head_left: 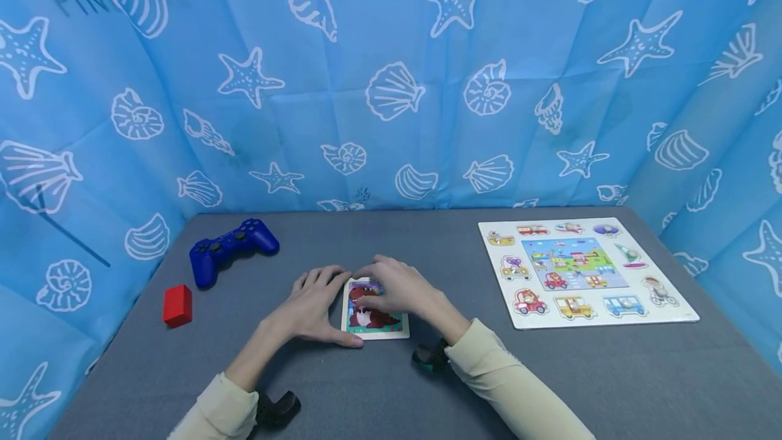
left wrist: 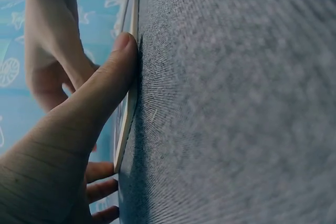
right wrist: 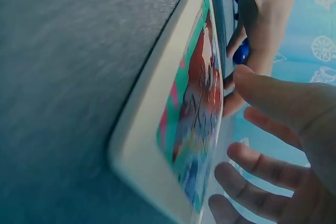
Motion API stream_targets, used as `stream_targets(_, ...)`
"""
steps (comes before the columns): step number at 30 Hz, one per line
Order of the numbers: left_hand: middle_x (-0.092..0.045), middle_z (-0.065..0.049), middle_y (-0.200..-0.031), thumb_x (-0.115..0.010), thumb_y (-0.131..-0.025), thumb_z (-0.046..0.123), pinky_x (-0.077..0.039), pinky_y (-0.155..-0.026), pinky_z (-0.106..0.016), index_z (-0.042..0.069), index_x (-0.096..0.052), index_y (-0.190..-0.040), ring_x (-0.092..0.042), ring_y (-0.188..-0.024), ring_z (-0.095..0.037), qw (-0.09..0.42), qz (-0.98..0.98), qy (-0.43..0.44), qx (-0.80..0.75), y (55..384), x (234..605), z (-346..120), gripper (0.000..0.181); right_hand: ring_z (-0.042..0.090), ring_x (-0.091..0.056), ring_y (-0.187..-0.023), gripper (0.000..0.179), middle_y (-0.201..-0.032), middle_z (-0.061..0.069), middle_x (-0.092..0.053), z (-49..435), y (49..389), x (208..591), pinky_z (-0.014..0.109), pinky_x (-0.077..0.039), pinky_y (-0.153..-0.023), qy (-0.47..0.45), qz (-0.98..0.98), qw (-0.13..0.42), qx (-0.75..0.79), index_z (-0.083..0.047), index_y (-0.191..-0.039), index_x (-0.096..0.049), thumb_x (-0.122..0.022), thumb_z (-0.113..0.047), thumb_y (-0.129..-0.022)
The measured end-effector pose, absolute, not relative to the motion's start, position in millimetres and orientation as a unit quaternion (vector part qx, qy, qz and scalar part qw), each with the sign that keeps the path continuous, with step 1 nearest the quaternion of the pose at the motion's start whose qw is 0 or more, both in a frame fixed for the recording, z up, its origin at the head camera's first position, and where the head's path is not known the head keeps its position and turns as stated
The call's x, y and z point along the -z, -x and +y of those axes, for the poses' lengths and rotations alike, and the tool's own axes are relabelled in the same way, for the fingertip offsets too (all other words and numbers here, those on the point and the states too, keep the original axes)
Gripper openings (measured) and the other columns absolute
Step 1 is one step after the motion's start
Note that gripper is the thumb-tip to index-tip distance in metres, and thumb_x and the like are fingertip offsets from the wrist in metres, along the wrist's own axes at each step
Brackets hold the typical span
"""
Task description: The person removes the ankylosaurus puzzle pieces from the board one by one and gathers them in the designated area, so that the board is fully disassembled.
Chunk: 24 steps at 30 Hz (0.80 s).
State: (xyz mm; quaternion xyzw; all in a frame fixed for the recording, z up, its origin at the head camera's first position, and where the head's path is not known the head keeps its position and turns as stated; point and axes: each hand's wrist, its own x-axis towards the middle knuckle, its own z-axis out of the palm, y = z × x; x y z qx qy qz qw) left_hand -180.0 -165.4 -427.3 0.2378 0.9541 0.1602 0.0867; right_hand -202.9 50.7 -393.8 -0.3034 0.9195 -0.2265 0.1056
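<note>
A small square jigsaw puzzle [head_left: 380, 323] with a pale frame and a red dinosaur picture lies flat on the grey table. My left hand [head_left: 311, 311] holds it from the left: the thumb is against its near edge, the fingers along the left and far side. In the left wrist view the puzzle's thin edge [left wrist: 126, 129] shows between thumb and fingers. Over the upper right of the picture, my right hand [head_left: 400, 287] covers part of it. From the right wrist view, its fingers [right wrist: 262, 166] are spread and loosely bent above the puzzle frame [right wrist: 142, 129], with nothing between them.
A blue game controller [head_left: 235, 246] and a red block [head_left: 177, 305] lie at the left of the table. On the right is a larger white peg puzzle board [head_left: 507, 277] with vehicle pieces. A blue shell-patterned curtain [head_left: 391, 141] hangs behind the table.
</note>
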Motion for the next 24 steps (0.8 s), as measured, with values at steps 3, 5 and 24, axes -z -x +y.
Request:
stream_targets(3, -0.04, -0.015, -0.158, -0.079, -0.068, 0.076, -0.024, -0.113, -0.077, 0.011, -0.039, -0.156, -0.033, -0.146, -0.044, 0.09, 0.952, -0.237, -0.171, 180, 427, -167, 0.116, 0.02, -0.062, -0.097, 0.041, -0.121, 0.009, -0.067, 43, 206, 395, 0.042, -0.055, -0.082, 0.312, 0.916, 0.124, 0.22, -0.018, -0.131, -0.07, -0.074, -0.036, -0.095)
stream_targets(5, -0.039, -0.015, -0.159, -0.079, -0.068, 0.075, -0.023, -0.114, -0.077, 0.011, -0.038, -0.156, -0.032, -0.147, -0.044, 0.097, 0.951, -0.234, -0.176, 180, 427, -168, 0.116, 0.017, -0.061, -0.094, 0.039, -0.118, 0.007, -0.067, 39, 209, 396, 0.038, -0.054, -0.081, 0.316, 0.914, 0.131, 0.216, -0.018, -0.129, -0.071, -0.074, -0.036, -0.095)
stream_targets(24, -0.034, -0.016, -0.162, -0.081, -0.069, 0.071, -0.028, -0.113, -0.074, 0.01, -0.034, -0.157, -0.037, -0.143, -0.043, 0.122, 0.946, -0.227, -0.197, 180, 425, -171, 0.117, 0.032, -0.058, -0.132, 0.035, -0.145, 0.012, -0.06, 29, 213, 401, 0.054, -0.05, -0.108, 0.292, 0.928, 0.133, 0.19, -0.018, -0.13, -0.069, -0.068, -0.034, -0.099)
